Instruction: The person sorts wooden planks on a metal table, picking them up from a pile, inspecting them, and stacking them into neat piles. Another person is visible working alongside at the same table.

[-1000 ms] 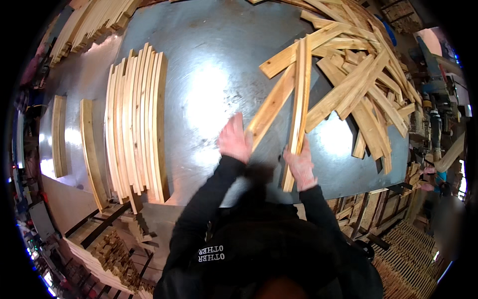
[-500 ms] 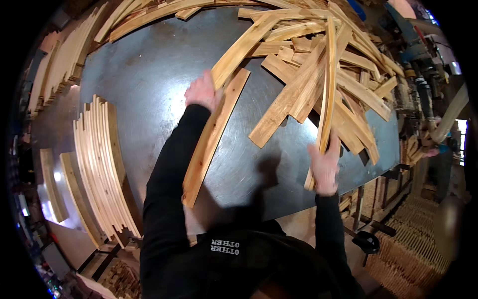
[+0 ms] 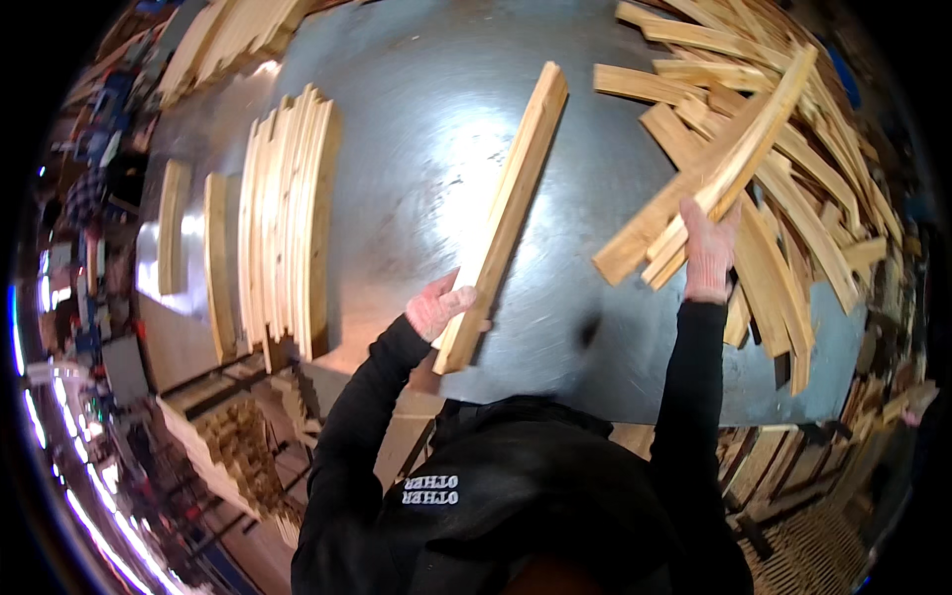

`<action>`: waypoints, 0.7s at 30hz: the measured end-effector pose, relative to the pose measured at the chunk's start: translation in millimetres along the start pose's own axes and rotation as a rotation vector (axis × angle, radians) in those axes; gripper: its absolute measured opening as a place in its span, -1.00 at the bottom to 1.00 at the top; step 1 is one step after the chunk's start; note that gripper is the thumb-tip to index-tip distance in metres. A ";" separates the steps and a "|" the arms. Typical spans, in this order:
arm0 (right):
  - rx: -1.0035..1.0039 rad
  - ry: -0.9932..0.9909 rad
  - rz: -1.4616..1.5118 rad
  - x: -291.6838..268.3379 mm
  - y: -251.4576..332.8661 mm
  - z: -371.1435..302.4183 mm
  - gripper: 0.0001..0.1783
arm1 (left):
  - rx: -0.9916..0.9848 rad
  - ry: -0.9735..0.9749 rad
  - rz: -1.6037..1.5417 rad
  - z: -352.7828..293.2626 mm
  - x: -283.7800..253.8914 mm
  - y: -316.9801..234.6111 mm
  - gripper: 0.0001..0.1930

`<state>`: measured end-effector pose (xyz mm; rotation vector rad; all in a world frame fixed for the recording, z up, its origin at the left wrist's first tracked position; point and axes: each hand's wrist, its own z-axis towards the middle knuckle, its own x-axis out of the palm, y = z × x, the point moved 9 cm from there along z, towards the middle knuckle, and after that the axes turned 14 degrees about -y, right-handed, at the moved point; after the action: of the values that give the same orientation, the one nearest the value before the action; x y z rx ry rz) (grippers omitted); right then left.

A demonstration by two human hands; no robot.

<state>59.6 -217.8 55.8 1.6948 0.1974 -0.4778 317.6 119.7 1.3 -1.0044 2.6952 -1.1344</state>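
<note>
My left hand (image 3: 441,305), in a pale knitted glove, is closed round the near end of two wooden boards (image 3: 518,188). They lie side by side, pressed together and slanting away over the metal table. On the right my right hand (image 3: 710,248), gloved too, is closed on narrow wooden strips (image 3: 759,149) at the near edge of a loose heap. A wider board (image 3: 635,243) sticks out of the heap just left of that hand. My palm hides part of the strips.
A jumbled heap of wooden boards (image 3: 823,188) covers the right of the metal table (image 3: 397,119). At the left stands a row of strips on edge (image 3: 288,218), with two single pieces (image 3: 216,263) beside it. More boards (image 3: 233,40) lie at the far left.
My left hand has brought its board down against the one lying on the table and now grips both. The view has swung right. My right hand still grips strips, now lying lower across the heap.
</note>
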 end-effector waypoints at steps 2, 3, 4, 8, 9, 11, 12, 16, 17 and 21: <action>0.099 0.256 0.400 27.2 -12.0 -55.0 -0.18 | -0.036 0.193 -0.471 -5.0 29.5 2.2 -0.40; 0.265 0.391 0.484 40.5 -24.9 -90.7 -0.25 | -0.016 0.218 -0.545 -4.1 32.9 -0.5 -0.42; 0.371 0.480 0.536 54.4 -48.2 -119.3 -0.26 | 0.006 0.249 -0.614 -0.9 33.9 -4.1 -0.44; 0.303 0.901 0.371 148.0 -85.4 -213.7 -0.23 | 0.252 -0.121 -0.363 30.6 -23.6 24.3 -0.27; 0.266 0.980 0.343 172.5 -100.0 -233.2 -0.18 | 0.293 -0.194 -0.231 30.5 -31.4 25.8 -0.21; 0.403 0.965 0.367 197.3 -71.7 -285.2 -0.12 | 0.363 -0.356 -0.107 28.2 -57.5 35.6 -0.08; 0.405 0.963 0.382 209.9 -70.1 -300.7 -0.10 | 0.368 -0.436 -0.165 29.5 -78.1 47.0 -0.09; 0.048 0.990 0.040 250.9 -40.2 -341.6 -0.16 | 0.412 -0.713 0.270 -5.2 -140.6 30.4 -0.20; -0.017 0.994 -0.103 261.2 -28.1 -357.5 -0.10 | 0.406 -0.824 0.480 -17.9 -163.0 18.6 -0.23; -0.213 1.014 -0.578 310.9 11.9 -404.2 0.02 | 0.494 -0.549 0.575 -71.6 -231.8 -39.5 -0.62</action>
<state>424.3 131.1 -18.2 1.5159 1.4423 0.0419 501.8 279.2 34.2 -0.3478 1.9293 -1.1023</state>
